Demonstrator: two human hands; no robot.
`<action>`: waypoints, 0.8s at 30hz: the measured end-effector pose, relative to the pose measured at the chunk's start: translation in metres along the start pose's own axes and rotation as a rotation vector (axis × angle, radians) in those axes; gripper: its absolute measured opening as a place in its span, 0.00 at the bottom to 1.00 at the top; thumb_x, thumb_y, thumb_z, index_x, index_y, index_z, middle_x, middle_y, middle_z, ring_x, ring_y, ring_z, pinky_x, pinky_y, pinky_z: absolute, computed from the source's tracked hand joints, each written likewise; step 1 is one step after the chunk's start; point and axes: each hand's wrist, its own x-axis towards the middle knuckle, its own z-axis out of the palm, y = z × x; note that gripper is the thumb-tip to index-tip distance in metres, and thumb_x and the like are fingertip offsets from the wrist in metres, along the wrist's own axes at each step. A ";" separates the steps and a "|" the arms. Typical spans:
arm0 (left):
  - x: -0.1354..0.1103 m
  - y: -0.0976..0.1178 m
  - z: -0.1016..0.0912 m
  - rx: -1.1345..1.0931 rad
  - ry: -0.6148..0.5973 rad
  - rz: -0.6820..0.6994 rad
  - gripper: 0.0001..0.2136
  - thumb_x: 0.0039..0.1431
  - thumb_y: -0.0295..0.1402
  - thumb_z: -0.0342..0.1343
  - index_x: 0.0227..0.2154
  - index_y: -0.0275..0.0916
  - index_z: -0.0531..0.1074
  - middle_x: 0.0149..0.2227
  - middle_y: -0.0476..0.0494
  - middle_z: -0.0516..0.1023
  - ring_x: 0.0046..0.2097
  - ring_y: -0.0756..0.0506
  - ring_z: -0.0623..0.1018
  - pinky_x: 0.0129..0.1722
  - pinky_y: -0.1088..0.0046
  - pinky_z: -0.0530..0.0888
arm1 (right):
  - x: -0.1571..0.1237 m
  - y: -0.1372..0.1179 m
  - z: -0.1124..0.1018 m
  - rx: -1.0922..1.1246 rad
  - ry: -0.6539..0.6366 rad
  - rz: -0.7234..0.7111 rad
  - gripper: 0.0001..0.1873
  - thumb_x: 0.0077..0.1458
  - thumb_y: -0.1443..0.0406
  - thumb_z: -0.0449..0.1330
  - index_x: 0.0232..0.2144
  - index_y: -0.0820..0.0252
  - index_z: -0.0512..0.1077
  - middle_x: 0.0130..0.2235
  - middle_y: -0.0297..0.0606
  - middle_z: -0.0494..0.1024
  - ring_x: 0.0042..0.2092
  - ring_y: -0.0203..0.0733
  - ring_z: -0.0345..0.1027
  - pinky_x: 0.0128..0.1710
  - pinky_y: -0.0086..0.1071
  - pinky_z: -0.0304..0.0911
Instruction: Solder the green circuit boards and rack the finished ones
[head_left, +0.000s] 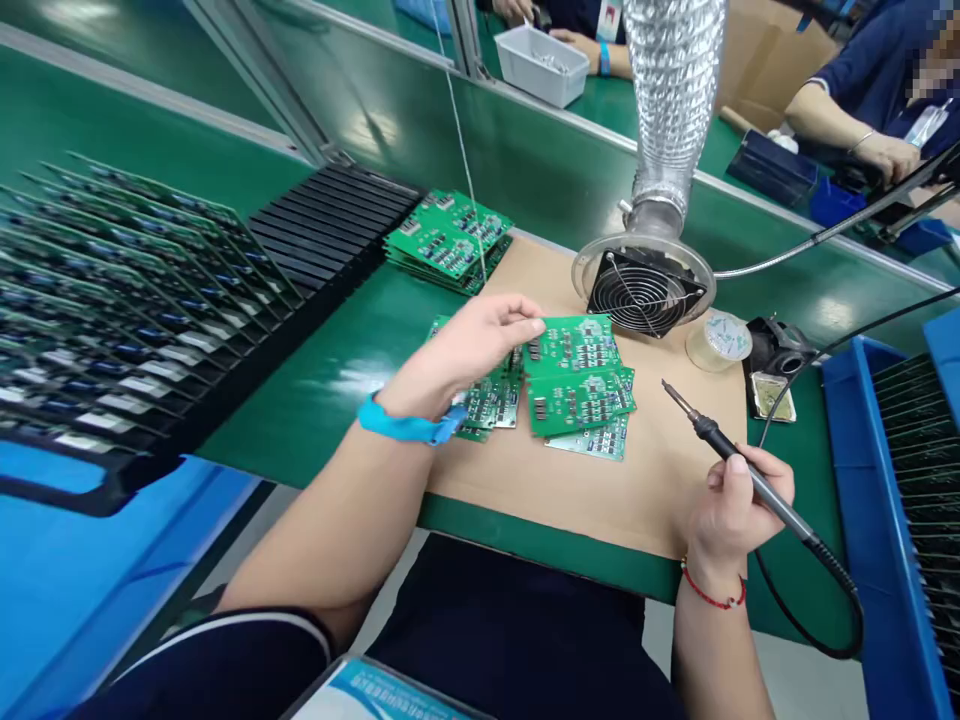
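Observation:
My left hand (491, 335), with a blue strap at the wrist, pinches the left edge of a green circuit board (577, 372) between thumb and fingers. Beneath that board lie more boards (600, 442) on brown paper (495, 485). Another group of boards (487, 405) sits partly hidden under my left wrist. In my right hand (739, 500) a soldering iron (724, 445) is gripped like a pen, its tip pointing up and left, apart from the boards. The iron's black cable loops down at the right.
A fume fan (645, 290) hangs from a foil duct (671, 100). Behind stands a stack of boards (450, 235); left, a black rack (172, 420) full of boards. At right are a tape roll (718, 342), an iron stand (780, 350) and a blue bin (862, 480). Co-workers sit beyond the partition.

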 end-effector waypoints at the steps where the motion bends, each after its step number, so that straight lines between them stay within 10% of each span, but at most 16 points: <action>1: -0.001 0.001 -0.009 -0.001 0.058 0.011 0.04 0.60 0.28 0.58 0.34 0.33 0.70 0.28 0.48 0.69 0.28 0.54 0.66 0.28 0.77 0.60 | -0.001 0.000 -0.001 0.003 -0.003 0.004 0.11 0.61 0.62 0.65 0.38 0.65 0.71 0.25 0.31 0.67 0.23 0.31 0.61 0.24 0.27 0.58; 7: -0.002 -0.012 -0.070 0.198 0.171 -0.084 0.24 0.39 0.51 0.61 0.32 0.34 0.73 0.30 0.44 0.71 0.31 0.50 0.67 0.32 0.72 0.63 | -0.007 0.004 -0.007 -0.078 -0.002 0.055 0.15 0.60 0.58 0.66 0.38 0.66 0.73 0.30 0.37 0.70 0.27 0.34 0.65 0.26 0.30 0.59; 12: -0.006 -0.008 -0.087 0.699 0.442 0.072 0.27 0.57 0.46 0.51 0.51 0.28 0.74 0.49 0.33 0.76 0.49 0.38 0.73 0.52 0.57 0.67 | -0.010 0.008 -0.009 -0.120 -0.016 0.094 0.18 0.60 0.54 0.65 0.39 0.65 0.71 0.32 0.40 0.71 0.32 0.39 0.68 0.31 0.33 0.63; 15: -0.016 0.008 -0.058 0.741 0.362 0.095 0.21 0.63 0.44 0.51 0.49 0.33 0.76 0.44 0.39 0.76 0.44 0.43 0.74 0.45 0.63 0.69 | -0.009 0.007 -0.010 -0.141 -0.028 0.095 0.19 0.60 0.53 0.64 0.39 0.64 0.70 0.31 0.39 0.69 0.32 0.39 0.68 0.32 0.34 0.63; 19: -0.036 0.019 0.015 0.923 -0.100 0.096 0.19 0.67 0.35 0.57 0.57 0.34 0.74 0.54 0.42 0.75 0.52 0.40 0.76 0.56 0.60 0.73 | -0.009 0.006 -0.012 -0.158 -0.031 0.096 0.18 0.61 0.53 0.63 0.39 0.65 0.70 0.33 0.39 0.70 0.32 0.38 0.68 0.32 0.33 0.63; 24: -0.040 0.013 0.078 1.422 -0.352 0.144 0.35 0.72 0.41 0.55 0.75 0.33 0.51 0.75 0.32 0.44 0.63 0.31 0.73 0.57 0.52 0.77 | -0.009 0.011 -0.011 -0.125 -0.035 0.129 0.18 0.62 0.54 0.63 0.40 0.65 0.69 0.34 0.40 0.71 0.32 0.38 0.68 0.32 0.32 0.63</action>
